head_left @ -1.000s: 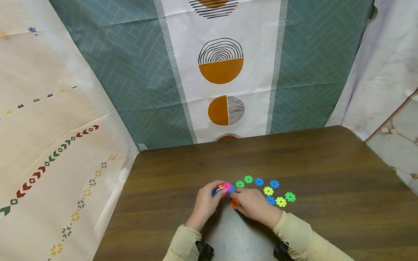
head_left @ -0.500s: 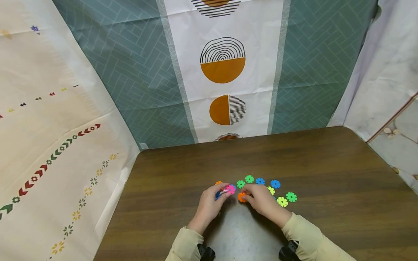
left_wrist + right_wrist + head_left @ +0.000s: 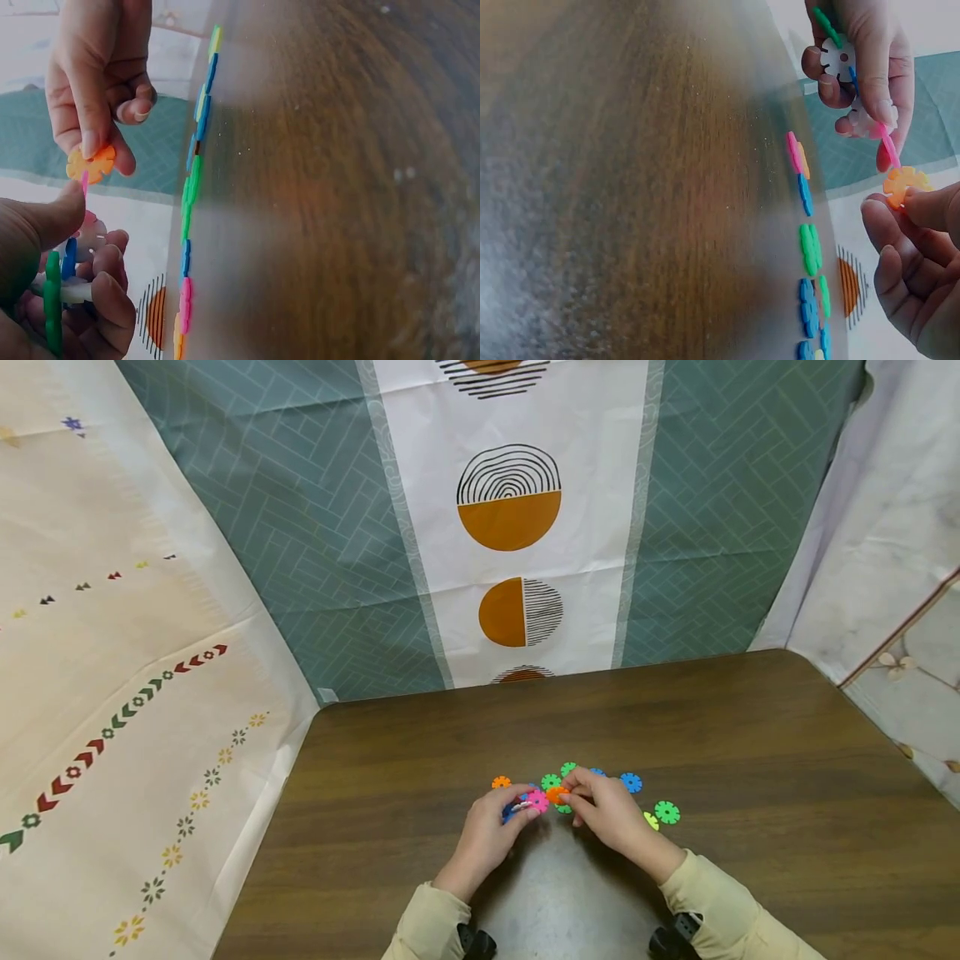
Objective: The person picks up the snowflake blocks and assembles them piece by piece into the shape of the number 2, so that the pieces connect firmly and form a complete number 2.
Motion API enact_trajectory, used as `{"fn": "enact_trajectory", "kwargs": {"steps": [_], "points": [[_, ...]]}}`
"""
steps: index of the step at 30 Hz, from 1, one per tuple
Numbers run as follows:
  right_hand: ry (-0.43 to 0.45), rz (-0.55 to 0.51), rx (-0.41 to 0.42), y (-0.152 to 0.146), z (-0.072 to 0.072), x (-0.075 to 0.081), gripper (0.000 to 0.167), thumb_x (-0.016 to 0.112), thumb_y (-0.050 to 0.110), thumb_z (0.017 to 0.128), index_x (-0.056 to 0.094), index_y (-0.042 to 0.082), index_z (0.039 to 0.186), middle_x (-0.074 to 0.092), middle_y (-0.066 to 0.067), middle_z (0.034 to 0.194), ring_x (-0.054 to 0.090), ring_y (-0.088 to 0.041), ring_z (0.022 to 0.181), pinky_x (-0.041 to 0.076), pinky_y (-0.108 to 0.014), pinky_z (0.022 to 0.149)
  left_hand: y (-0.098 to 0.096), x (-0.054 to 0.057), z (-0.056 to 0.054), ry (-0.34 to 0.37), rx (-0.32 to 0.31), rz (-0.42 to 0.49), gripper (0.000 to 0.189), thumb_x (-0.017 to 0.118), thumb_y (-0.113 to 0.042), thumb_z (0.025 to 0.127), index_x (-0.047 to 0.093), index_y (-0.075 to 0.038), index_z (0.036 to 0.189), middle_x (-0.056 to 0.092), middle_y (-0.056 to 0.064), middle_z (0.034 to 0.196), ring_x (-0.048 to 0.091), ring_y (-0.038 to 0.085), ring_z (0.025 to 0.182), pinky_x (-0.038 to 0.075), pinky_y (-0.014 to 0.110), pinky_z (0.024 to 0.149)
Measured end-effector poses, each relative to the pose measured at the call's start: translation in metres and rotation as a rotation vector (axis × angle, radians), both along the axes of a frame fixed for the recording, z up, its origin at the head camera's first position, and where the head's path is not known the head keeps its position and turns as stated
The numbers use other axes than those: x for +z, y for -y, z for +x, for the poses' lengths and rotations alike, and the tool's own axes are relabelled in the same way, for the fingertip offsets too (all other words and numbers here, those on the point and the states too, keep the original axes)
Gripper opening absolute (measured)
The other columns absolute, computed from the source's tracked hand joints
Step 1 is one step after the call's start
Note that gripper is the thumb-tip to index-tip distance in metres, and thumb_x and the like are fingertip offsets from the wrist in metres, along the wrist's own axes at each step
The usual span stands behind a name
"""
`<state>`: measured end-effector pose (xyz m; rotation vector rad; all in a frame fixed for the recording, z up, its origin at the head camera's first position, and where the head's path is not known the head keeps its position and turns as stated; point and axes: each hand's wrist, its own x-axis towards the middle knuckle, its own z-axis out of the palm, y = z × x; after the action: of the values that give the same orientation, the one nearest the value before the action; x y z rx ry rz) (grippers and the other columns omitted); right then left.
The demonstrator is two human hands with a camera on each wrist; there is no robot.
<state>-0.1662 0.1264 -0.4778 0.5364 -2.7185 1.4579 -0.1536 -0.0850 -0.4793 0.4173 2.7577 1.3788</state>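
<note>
My left hand [image 3: 486, 833] holds a chain of notched plastic discs joined edge to edge. In the left wrist view it has a green disc [image 3: 52, 304] and a blue disc [image 3: 69, 259]. The right wrist view shows a white disc [image 3: 838, 58] in it and a pink disc [image 3: 889, 145] at the chain's end, near the left thumb. An orange disc [image 3: 905, 184] is pinched between thumb and fingers of my right hand [image 3: 613, 817]. Its rim meets the pink disc's edge, the two set crosswise. The left fingers partly cover the chain.
Loose discs lie on the brown table [image 3: 405, 743] beyond the hands: an orange one [image 3: 501, 782] at left, green ones [image 3: 551, 782] in the middle, a blue one [image 3: 631, 782] and another green one [image 3: 667, 812] at right. The right hand hides some. Patterned cloth [image 3: 517, 610] hangs behind.
The right hand has taken the orange disc from near the table and brought it up to the pink disc. The left hand has shifted slightly right with the chain.
</note>
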Motion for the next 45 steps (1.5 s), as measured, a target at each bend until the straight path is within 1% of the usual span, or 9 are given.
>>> {"fn": "enact_trajectory", "kwargs": {"steps": [3, 9, 13, 19, 28, 32, 36, 39, 45], "points": [[0.001, -0.006, -0.004, 0.000, 0.001, 0.001, 0.008, 0.067, 0.005, 0.092, 0.060, 0.009, 0.093, 0.070, -0.002, 0.074, 0.060, -0.017, 0.056, 0.044, -0.024, 0.050, -0.001, 0.000, 0.000, 0.021, 0.017, 0.025, 0.033, 0.072, -0.028, 0.090, 0.067, -0.020, 0.121, 0.065, 0.004, 0.105, 0.054, 0.010, 0.049, 0.050, 0.027, 0.050], [-0.029, -0.035, 0.000, 0.001, 0.005, -0.002, 0.009, 0.069, 0.005, 0.090, 0.062, 0.011, 0.091, 0.072, -0.005, 0.081, 0.061, -0.013, 0.056, 0.045, -0.024, 0.050, -0.003, -0.001, -0.001, -0.061, 0.081, -0.022, 0.030, 0.072, -0.031, 0.089, 0.069, -0.021, 0.117, 0.067, -0.004, 0.097, 0.054, 0.007, 0.068, 0.049, 0.024, 0.062], [-0.079, -0.032, 0.002, 0.003, 0.007, -0.004, 0.011, 0.071, 0.005, 0.088, 0.063, 0.012, 0.088, 0.069, -0.001, 0.074, 0.059, -0.008, 0.055, 0.045, -0.024, 0.051, -0.005, -0.001, 0.000, -0.091, 0.072, -0.023, 0.029, 0.072, -0.031, 0.089, 0.069, -0.020, 0.116, 0.067, -0.004, 0.097, 0.055, 0.007, 0.070, 0.049, 0.025, 0.064], [-0.183, 0.044, -0.062, 0.009, 0.010, -0.007, 0.016, 0.074, 0.006, 0.085, 0.061, 0.015, 0.085, 0.064, 0.005, 0.065, 0.052, 0.002, 0.053, 0.044, -0.022, 0.052, -0.010, -0.002, 0.002, -0.075, 0.068, 0.013, 0.027, 0.072, -0.027, 0.089, 0.068, -0.019, 0.114, 0.065, -0.004, 0.087, 0.049, 0.005, 0.045, 0.047, 0.023, 0.050], [-0.290, 0.081, -0.082, 0.017, 0.013, -0.010, 0.025, 0.074, 0.005, 0.085, 0.053, 0.017, 0.078, 0.065, 0.003, 0.066, 0.056, 0.002, 0.057, 0.044, -0.021, 0.053, -0.014, -0.002, 0.002, -0.123, 0.104, -0.031, 0.016, 0.074, -0.025, 0.088, 0.069, -0.015, 0.099, 0.073, -0.001, 0.092, 0.060, 0.010, 0.076, 0.049, 0.026, 0.067], [-0.260, 0.076, -0.041, 0.016, 0.011, -0.010, 0.023, 0.073, 0.005, 0.087, 0.054, 0.017, 0.079, 0.062, 0.005, 0.065, 0.053, 0.001, 0.058, 0.044, -0.021, 0.053, -0.012, -0.002, 0.001, -0.032, 0.045, 0.032, 0.021, 0.073, -0.025, 0.089, 0.066, -0.012, 0.104, 0.072, 0.000, 0.087, 0.062, 0.010, 0.066, 0.050, 0.025, 0.061], [-0.225, 0.053, 0.018, 0.015, 0.008, -0.008, 0.016, 0.072, 0.008, 0.088, 0.060, 0.017, 0.083, 0.059, 0.007, 0.067, 0.049, 0.000, 0.060, 0.044, -0.022, 0.055, -0.011, 0.000, -0.002, 0.164, -0.014, 0.197, 0.028, 0.065, -0.028, 0.095, 0.063, -0.006, 0.112, 0.070, 0.008, 0.079, 0.061, 0.017, 0.057, 0.051, 0.028, 0.051], [-0.216, 0.084, 0.041, 0.014, 0.005, -0.007, 0.009, 0.073, 0.012, 0.088, 0.067, 0.018, 0.089, 0.063, 0.007, 0.074, 0.051, -0.003, 0.062, 0.046, -0.023, 0.058, -0.010, 0.000, -0.004, 0.269, -0.011, 0.281, 0.026, 0.061, -0.028, 0.097, 0.064, -0.003, 0.106, 0.068, 0.011, 0.075, 0.062, 0.019, 0.059, 0.052, 0.031, 0.049], [-0.252, 0.363, -0.053, 0.008, -0.002, -0.008, 0.026, 0.083, 0.016, 0.077, 0.073, 0.011, 0.101, 0.067, 0.000, 0.092, 0.060, -0.014, 0.071, 0.049, -0.031, 0.062, -0.006, -0.001, -0.005, 0.320, 0.057, 0.346, 0.023, 0.062, -0.023, 0.097, 0.062, -0.001, 0.098, 0.067, 0.010, 0.074, 0.060, 0.017, 0.060, 0.053, 0.031, 0.050]]}}
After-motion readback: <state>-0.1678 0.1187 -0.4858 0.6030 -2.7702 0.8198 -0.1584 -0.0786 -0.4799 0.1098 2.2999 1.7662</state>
